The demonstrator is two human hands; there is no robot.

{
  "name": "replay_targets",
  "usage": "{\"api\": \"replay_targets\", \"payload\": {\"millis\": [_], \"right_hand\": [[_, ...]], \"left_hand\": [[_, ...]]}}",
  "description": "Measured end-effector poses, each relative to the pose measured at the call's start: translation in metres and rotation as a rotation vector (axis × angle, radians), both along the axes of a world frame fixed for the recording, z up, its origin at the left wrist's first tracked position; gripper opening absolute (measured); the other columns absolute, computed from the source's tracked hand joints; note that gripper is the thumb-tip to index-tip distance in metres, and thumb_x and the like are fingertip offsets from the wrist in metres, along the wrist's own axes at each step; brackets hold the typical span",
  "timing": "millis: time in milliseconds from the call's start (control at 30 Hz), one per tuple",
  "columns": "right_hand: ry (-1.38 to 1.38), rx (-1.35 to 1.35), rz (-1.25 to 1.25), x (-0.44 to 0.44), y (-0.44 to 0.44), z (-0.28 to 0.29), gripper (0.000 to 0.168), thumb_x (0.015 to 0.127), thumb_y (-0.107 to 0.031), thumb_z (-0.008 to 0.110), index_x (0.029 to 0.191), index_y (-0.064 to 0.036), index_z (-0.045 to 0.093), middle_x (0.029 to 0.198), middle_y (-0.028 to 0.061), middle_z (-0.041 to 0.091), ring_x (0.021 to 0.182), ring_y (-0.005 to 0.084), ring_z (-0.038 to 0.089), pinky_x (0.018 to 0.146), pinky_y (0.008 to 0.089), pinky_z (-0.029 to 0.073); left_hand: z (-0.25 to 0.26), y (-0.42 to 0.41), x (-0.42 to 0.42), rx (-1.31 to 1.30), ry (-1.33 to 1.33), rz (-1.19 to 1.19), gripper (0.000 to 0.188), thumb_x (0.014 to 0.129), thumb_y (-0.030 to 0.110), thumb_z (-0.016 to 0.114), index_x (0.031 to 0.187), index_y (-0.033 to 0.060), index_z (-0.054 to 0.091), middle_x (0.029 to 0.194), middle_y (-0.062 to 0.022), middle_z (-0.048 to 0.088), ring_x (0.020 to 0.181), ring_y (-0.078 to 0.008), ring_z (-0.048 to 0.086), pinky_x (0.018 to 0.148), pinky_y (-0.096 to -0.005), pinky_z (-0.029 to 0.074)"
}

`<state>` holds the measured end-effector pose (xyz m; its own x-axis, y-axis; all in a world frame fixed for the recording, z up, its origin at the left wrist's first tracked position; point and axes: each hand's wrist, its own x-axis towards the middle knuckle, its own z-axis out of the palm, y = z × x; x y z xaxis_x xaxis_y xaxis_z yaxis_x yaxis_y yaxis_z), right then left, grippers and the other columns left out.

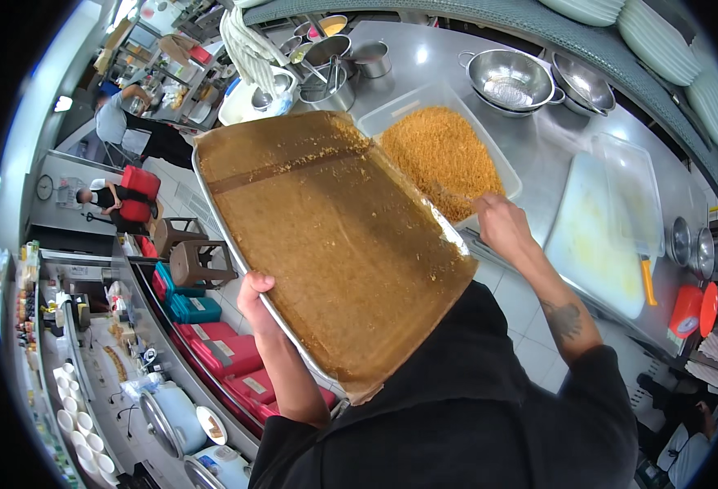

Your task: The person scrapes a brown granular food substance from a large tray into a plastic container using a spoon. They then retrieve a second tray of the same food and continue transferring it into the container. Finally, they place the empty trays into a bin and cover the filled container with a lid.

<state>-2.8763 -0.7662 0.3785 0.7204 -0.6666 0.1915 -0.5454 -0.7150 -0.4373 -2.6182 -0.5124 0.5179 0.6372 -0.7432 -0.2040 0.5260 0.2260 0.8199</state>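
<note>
My left hand (260,299) grips the near left rim of a sheet pan lined with brown, stained baking paper (328,244). The pan is tilted, and its far right side rests over or against a clear plastic tub (506,168). Orange-brown crumbs (438,153) fill much of the tub. More crumbs stick along the paper's top and right edges. At the tub's near corner, my right hand (502,226) is closed around the end of a utensil whose far part lies in the crumbs; its kind is unclear.
Steel colanders (510,79), pots (371,58) and a white cutting board (597,238) stand on the steel table (536,134). A clear lid (628,189) and a yellow-handled knife (647,281) lie on the board. Two people (111,122) are at the left, another at lower right. Stools (197,263) stand left.
</note>
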Motion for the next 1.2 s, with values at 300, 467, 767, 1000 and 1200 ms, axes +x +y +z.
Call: {"api": "replay_targets", "payload": {"millis": [300,467,767,1000,1200], "right_hand": [[-0.615,0.465,0.26,0.094,0.039,0.054,0.013,0.09,-0.009,0.06,0.096,-0.001,0.067,0.082,0.0145,0.064,0.069,0.0255,0.062,0.063,0.0345,0.047],[-0.406,0.537,0.153,0.091,0.019,0.038,0.016,0.088,-0.012,0.059,0.096,-0.003,0.07,0.084,0.0137,0.067,0.073,0.0277,0.064,0.067,0.0378,0.048],[-0.604,0.358,0.29,0.118,0.028,0.083,0.015,0.089,-0.011,0.058,0.093,0.0,0.066,0.081,0.015,0.061,0.072,0.0306,0.062,0.064,0.0389,0.047],[-0.318,0.399,0.074,0.121,-0.026,0.023,0.016,0.086,-0.013,0.057,0.088,-0.003,0.068,0.083,0.018,0.065,0.076,0.0345,0.063,0.067,0.0442,0.048],[-0.319,0.352,0.016,0.119,-0.027,0.037,0.016,0.087,-0.014,0.056,0.088,-0.004,0.068,0.082,0.0193,0.065,0.074,0.0329,0.064,0.065,0.0442,0.048]], "left_hand": [[-0.005,0.0,-0.009,0.034,0.043,-0.05,0.062,0.068,0.019,0.05,0.123,-0.0082,0.049,0.114,-0.0208,0.06,0.104,-0.0318,0.06,0.092,-0.0395,0.048],[-0.006,0.007,-0.011,0.005,0.057,-0.051,0.053,0.068,0.017,0.05,0.115,-0.0094,0.054,0.108,-0.0207,0.062,0.1,-0.0307,0.061,0.091,-0.0387,0.048],[-0.013,0.0,-0.011,-0.013,0.066,-0.122,0.059,0.069,0.017,0.049,0.122,-0.0109,0.05,0.115,-0.0215,0.061,0.105,-0.0313,0.06,0.094,-0.0401,0.047],[-0.002,-0.009,-0.017,-0.021,0.078,-0.13,0.064,0.069,0.018,0.05,0.125,-0.0107,0.048,0.118,-0.022,0.06,0.107,-0.0319,0.06,0.095,-0.0399,0.047],[-0.007,-0.009,-0.014,0.001,0.064,-0.15,0.063,0.068,0.018,0.05,0.124,-0.0104,0.049,0.116,-0.0215,0.06,0.106,-0.0317,0.06,0.094,-0.0393,0.047]]}}
